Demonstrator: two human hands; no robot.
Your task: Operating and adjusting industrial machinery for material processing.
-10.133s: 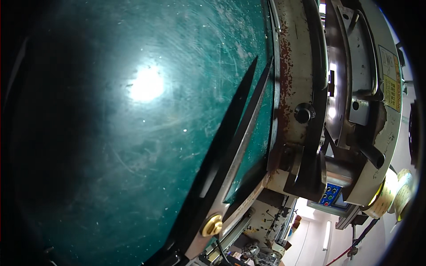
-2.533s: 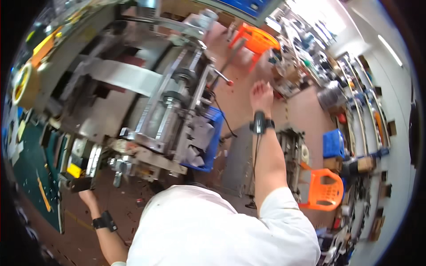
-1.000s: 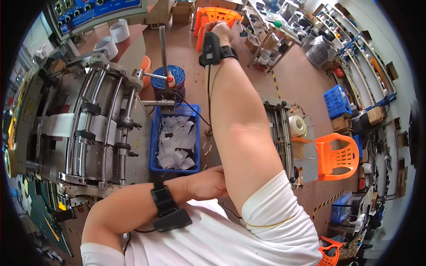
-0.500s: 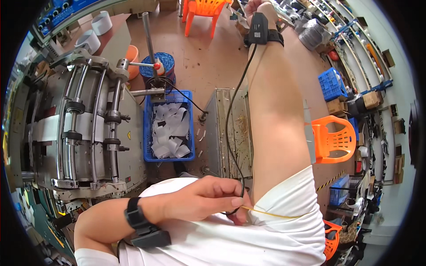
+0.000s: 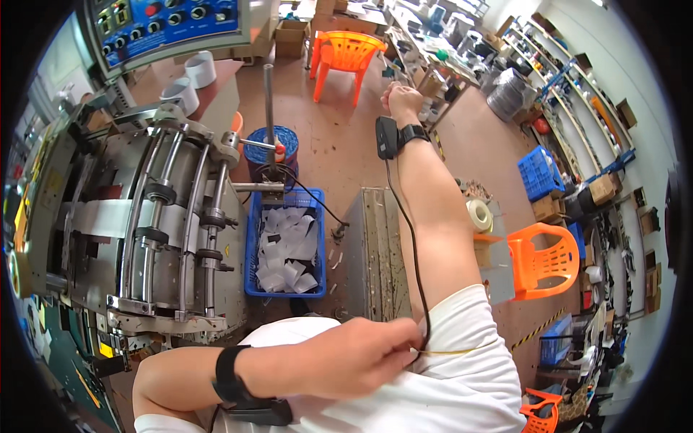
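My left hand [image 5: 361,357] reaches across my white shirt [image 5: 462,325] to the right sleeve, its thumb and fingers pinched together. From the fingertips a thin yellow band [image 5: 455,351] runs tight around the sleeve. A black cable [image 5: 406,224] passes down my right arm and meets the band at the same fingers; how it is tucked there is hidden. My right hand [image 5: 404,99] is held far out in front, fingers curled, with nothing seen in it. A black box-shaped device [image 5: 388,137] is strapped to that wrist, and the cable comes out of it. Another strapped device [image 5: 256,411] sits on my left wrist.
A machine with steel rollers [image 5: 162,224] stands at left beneath a blue control panel [image 5: 173,25]. Before me are a blue crate [image 5: 253,274] of white scraps and a grey metal cabinet [image 5: 368,267]. Orange chairs [image 5: 541,260] [image 5: 346,52] stand at right and ahead. Shelves line the right wall.
The view has tilted up, showing more of the control panel and room. My left hand has turned knuckles-up and stays at the sleeve. My right arm is still stretched forward, its fingers curled.
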